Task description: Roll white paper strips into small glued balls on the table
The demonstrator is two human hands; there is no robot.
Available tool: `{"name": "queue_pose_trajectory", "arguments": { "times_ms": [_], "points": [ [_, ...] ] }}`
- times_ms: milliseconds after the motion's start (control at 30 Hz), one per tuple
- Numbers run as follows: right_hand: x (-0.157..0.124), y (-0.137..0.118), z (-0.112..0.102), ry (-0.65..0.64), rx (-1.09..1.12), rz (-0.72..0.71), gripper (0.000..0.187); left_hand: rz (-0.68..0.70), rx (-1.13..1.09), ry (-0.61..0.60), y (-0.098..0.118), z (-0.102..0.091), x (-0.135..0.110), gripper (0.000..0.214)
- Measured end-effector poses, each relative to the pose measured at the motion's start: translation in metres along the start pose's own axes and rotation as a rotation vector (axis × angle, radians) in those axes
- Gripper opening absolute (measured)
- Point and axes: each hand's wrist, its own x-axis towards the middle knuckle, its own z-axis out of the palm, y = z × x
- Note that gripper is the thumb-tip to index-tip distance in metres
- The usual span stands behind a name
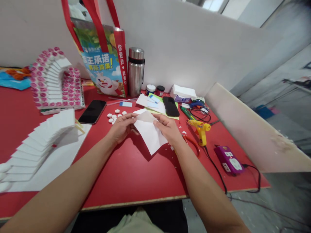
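Note:
Held up over the red table [136, 181] is a white sheet of paper [152, 136] with a folded upper part and one corner pointing down toward me. My left hand [122, 127] is closed on the paper's left edge, thumb on top. On the right edge, my right hand [167, 127] pinches the same paper between thumb and fingers. Just beyond my left hand lie several small white round pieces [113, 117]. Scissors with orange-red handles [193, 144] lie partly hidden behind my right forearm.
A yellow glue gun [200, 129] and a purple power strip [229, 160] stand at right. At left are a fanned white card structure [41, 145], a pink-and-white decorated piece [57, 81] and a phone [92, 111]. Behind stand a bag [104, 64] and a steel flask [136, 72].

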Motion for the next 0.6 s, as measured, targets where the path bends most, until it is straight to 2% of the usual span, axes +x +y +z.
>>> {"name": "queue_pose_trajectory", "arguments": {
  "times_ms": [167,300,600],
  "points": [
    [-0.0032,-0.0034,-0.0009,-0.007,0.041,-0.015,0.034,0.013,-0.021,0.036,0.0019,0.002,-0.0011,0.024],
    [-0.0041,-0.0058,0.0011,0.043,-0.018,0.02,0.021,0.052,0.021,0.029,0.0042,0.005,-0.0045,0.022],
    [0.0002,-0.0006,0.0016,0.057,-0.047,0.003,0.019,0.009,0.05,-0.004,0.0071,0.0065,-0.0064,0.027]
  ]
}}
